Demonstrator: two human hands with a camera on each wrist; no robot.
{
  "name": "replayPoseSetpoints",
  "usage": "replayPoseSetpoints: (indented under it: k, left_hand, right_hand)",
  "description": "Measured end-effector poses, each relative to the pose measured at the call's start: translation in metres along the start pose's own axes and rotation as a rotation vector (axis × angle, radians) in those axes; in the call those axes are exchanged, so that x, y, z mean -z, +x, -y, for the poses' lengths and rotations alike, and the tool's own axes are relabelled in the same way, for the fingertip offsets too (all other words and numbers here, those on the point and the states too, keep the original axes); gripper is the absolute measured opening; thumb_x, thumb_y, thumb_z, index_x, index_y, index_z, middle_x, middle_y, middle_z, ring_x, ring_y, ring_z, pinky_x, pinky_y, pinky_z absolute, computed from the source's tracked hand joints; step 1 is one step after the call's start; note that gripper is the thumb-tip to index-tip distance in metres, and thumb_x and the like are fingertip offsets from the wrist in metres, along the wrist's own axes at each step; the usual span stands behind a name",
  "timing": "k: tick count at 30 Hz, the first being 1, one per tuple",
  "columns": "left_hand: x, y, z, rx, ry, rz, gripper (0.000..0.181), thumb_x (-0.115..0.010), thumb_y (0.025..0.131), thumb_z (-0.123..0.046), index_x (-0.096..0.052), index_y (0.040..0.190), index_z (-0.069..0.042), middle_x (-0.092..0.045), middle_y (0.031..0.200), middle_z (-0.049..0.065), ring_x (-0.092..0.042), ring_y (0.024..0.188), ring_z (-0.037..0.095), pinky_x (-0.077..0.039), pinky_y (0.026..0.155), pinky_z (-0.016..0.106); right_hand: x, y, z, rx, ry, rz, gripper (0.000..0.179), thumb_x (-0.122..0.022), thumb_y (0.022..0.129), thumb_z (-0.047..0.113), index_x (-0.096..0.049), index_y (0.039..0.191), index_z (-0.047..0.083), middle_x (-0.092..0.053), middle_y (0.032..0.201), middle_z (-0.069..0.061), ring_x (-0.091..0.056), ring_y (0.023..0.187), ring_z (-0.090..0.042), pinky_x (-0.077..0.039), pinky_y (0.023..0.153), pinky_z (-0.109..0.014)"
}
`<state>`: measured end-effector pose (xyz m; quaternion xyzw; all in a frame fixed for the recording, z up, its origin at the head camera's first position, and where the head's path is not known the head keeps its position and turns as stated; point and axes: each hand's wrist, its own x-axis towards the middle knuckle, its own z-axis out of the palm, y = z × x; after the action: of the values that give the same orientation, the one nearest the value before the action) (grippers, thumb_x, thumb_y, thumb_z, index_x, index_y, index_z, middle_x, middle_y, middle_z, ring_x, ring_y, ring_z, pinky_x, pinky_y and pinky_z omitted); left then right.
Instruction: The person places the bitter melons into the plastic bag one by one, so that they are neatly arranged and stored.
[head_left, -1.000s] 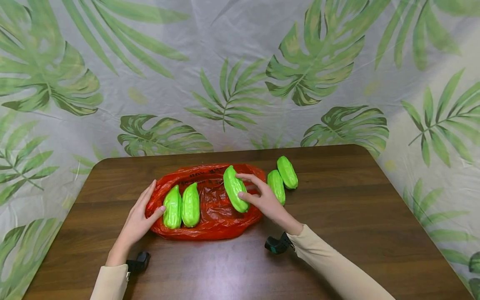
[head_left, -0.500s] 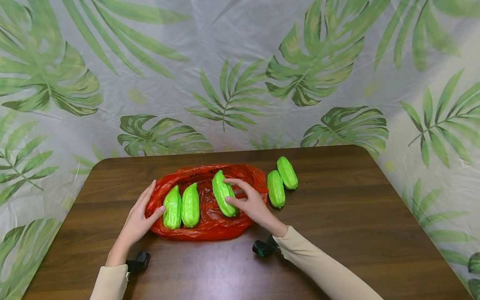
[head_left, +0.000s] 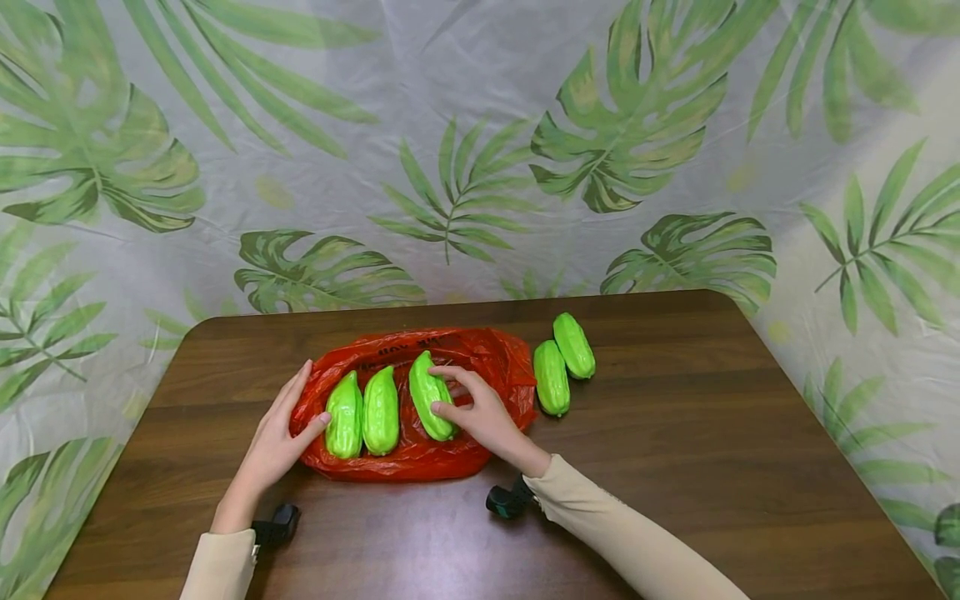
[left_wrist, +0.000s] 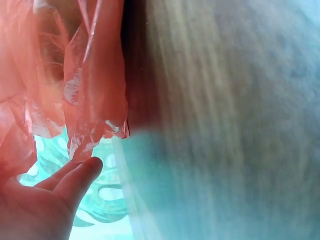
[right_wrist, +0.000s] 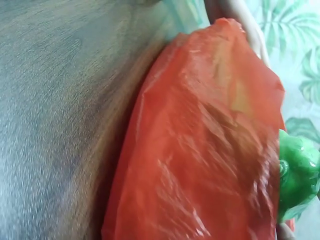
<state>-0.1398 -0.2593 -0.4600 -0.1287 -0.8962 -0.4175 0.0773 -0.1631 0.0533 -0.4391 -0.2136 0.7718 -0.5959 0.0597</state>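
Green vegetable (head_left: 425,402) pinched at the mouth of the red bag (head_left: 450,465)

The right hand (head_left: 483,417) pinches the green vegetable between thumb and fingers, inside the outline of the bag's mouth; contact with the bottom cannot be told. Just left of these fingers, two bagged vegetables (head_left: 381,412) lie side by side. To their right, two loose vegetables (head_left: 552,379) rest on the tabletop (head_left: 675,433). The left hand (head_left: 273,450) lies at the bag's left side, fingers extended, thumb spread away from them.

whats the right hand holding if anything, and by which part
A green gourd, pinched in the right grip near mid-length, on its right side.
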Motion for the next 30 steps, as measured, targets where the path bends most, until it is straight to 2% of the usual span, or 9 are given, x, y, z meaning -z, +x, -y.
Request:
replayPoseSetpoints:
  k: [2, 4, 10, 15, 22, 30]
  left_hand:
    - [0.0, 0.0, 0.0, -0.001, -0.002, 0.001, 0.08, -0.068, 0.09, -0.02, -0.021, 0.154, -0.02, -0.026, 0.152, 0.02, -0.026, 0.135, 0.044, -0.024, 0.101, 0.067]
    - [0.0, 0.0, 0.0, -0.002, -0.002, 0.001, 0.08, -0.068, 0.09, -0.02, -0.021, 0.154, -0.02, -0.026, 0.152, 0.02, -0.026, 0.136, 0.044, -0.024, 0.101, 0.067]
    - [0.0, -0.001, 0.002, -0.008, 0.001, -0.001, 0.08, -0.068, 0.089, -0.019, -0.021, 0.154, -0.02, -0.026, 0.152, 0.02, -0.026, 0.135, 0.045, -0.024, 0.101, 0.067]
    - [0.0, 0.0, 0.003, -0.006, -0.001, -0.001, 0.08, -0.068, 0.089, -0.019, -0.021, 0.154, -0.02, -0.026, 0.152, 0.02, -0.026, 0.135, 0.045, -0.024, 0.1, 0.068]
    - [-0.001, 0.0, 0.003, -0.001, -0.002, 0.005, 0.08, -0.067, 0.09, -0.019, -0.02, 0.154, -0.023, -0.026, 0.152, 0.019, -0.026, 0.135, 0.044, -0.024, 0.1, 0.068]
    - [-0.001, 0.0, 0.003, -0.005, -0.005, 0.001, 0.08, -0.068, 0.09, -0.019, -0.021, 0.154, -0.018, -0.026, 0.152, 0.02, -0.026, 0.135, 0.045, -0.024, 0.1, 0.068]
  right_hand:
    - [-0.003, 0.002, -0.001, -0.003, 0.014, -0.003, 0.046, -0.066, 0.088, 0.004, -0.053, 0.132, -0.001, -0.053, 0.123, -0.023, -0.052, 0.105, -0.042, -0.042, 0.09, -0.058]
    - [-0.007, 0.003, -0.003, -0.002, -0.003, -0.006, 0.046, -0.067, 0.088, 0.004, -0.054, 0.132, 0.0, -0.054, 0.123, -0.022, -0.053, 0.105, -0.041, -0.043, 0.09, -0.057]
    - [-0.016, 0.005, -0.008, -0.027, -0.087, -0.018, 0.045, -0.069, 0.089, 0.015, -0.056, 0.132, 0.012, -0.056, 0.12, -0.01, -0.057, 0.099, -0.026, -0.049, 0.083, -0.039]
    - [-0.021, 0.007, -0.013, -0.029, -0.135, -0.016, 0.045, -0.069, 0.089, 0.017, -0.057, 0.132, 0.013, -0.056, 0.12, -0.008, -0.056, 0.096, -0.024, -0.048, 0.08, -0.033]
    - [-0.025, 0.01, -0.014, -0.031, -0.154, -0.025, 0.045, -0.069, 0.089, 0.016, -0.056, 0.132, 0.011, -0.055, 0.12, -0.01, -0.057, 0.095, -0.024, -0.049, 0.08, -0.034]
    - [-0.028, 0.009, -0.016, -0.035, -0.151, -0.007, 0.04, -0.068, 0.088, 0.011, -0.059, 0.127, 0.008, -0.054, 0.118, -0.016, -0.061, 0.096, -0.027, -0.051, 0.082, -0.038]
